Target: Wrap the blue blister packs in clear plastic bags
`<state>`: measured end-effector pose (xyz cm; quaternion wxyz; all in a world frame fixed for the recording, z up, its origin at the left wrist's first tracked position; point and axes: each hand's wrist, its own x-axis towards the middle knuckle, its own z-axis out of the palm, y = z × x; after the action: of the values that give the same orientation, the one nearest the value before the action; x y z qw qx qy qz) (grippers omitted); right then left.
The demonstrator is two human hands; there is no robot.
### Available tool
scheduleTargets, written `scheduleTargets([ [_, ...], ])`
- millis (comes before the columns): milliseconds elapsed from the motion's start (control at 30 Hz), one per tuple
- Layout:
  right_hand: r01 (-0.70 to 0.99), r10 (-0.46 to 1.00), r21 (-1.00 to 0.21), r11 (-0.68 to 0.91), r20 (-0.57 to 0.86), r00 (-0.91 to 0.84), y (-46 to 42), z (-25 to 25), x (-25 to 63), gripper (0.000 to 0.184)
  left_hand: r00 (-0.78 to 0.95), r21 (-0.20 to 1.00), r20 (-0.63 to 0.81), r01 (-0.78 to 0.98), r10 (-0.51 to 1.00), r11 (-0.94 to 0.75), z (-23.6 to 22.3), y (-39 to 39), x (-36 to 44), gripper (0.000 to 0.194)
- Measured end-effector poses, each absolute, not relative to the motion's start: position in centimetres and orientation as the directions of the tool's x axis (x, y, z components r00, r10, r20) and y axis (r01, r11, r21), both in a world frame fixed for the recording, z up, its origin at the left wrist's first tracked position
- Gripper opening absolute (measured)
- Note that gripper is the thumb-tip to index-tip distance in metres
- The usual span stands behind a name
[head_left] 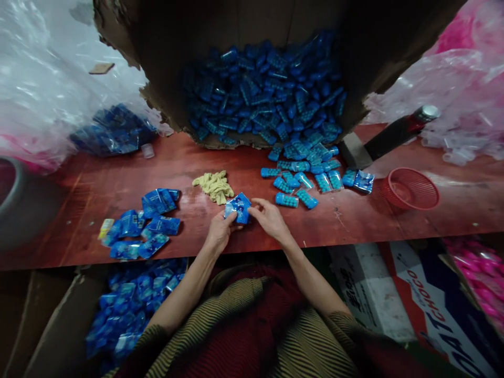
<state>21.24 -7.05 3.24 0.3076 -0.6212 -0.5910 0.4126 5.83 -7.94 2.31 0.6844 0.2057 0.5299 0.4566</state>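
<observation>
Before us the red table [177, 163] runs across the view, and at its far side a torn cardboard carton [157, 52] opens toward us. It holds a big heap of loose bottles [252, 94], so we judge that much is left. Under the near edge, at our left, lies a large pile of blue packets [134, 299]; we take these as work done, though we cannot tell whether all are finished. On the table, a cluster of bottles [303, 173] lies before the carton, toward the right, and a smaller group of packets [132, 226] sits at left. Between them, near the front edge, our left hand [220, 230] grips one blue packet [241, 205] by thumb and fingers. Our right hand [271, 218] is narrow at the packet's right edge; whether it pinches, we cannot tell. This piece we count as midway.
</observation>
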Motion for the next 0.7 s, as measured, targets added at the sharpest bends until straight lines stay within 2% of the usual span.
scheduleTargets([
  [33,0.334,0.982,-0.933,-0.131,-0.169,-0.087,-7.0,2.9,20.9,0.034,0.026,0.772,-0.521,-0.410,0.853,0.485,2.5,-8.0,6.0,0.039],
  [100,0.097,0.968,-0.976,-0.193,-0.206,-0.142,-7.0,2.5,20.2,0.026,0.031,0.788,-0.491,-0.410,0.870,0.460,3.0,-8.2,6.4,0.038],
  [200,-0.043,0.970,-0.972,-0.230,-0.225,-0.096,-7.0,2.5,19.4,0.022,0.004,0.805,-0.475,-0.401,0.880,0.436,3.5,-8.3,7.0,0.036],
  [367,-0.021,0.980,-0.981,-0.195,-0.194,-0.044,-7.1,2.6,19.1,0.020,-0.092,0.821,-0.446,-0.437,0.890,0.366,3.8,-8.3,7.7,0.035],
  [600,0.248,0.995,-0.964,-0.097,-0.099,0.003,-7.7,3.2,19.2,0.023,-0.024,0.751,-0.537,-0.469,0.844,0.464,4.0,-8.1,8.0,0.028],
  [700,0.281,0.996,-0.956,-0.087,-0.092,-0.004,-8.0,3.4,19.1,0.026,-0.033,0.748,-0.546,-0.469,0.837,0.470,3.9,-8.1,8.3,0.027],
])
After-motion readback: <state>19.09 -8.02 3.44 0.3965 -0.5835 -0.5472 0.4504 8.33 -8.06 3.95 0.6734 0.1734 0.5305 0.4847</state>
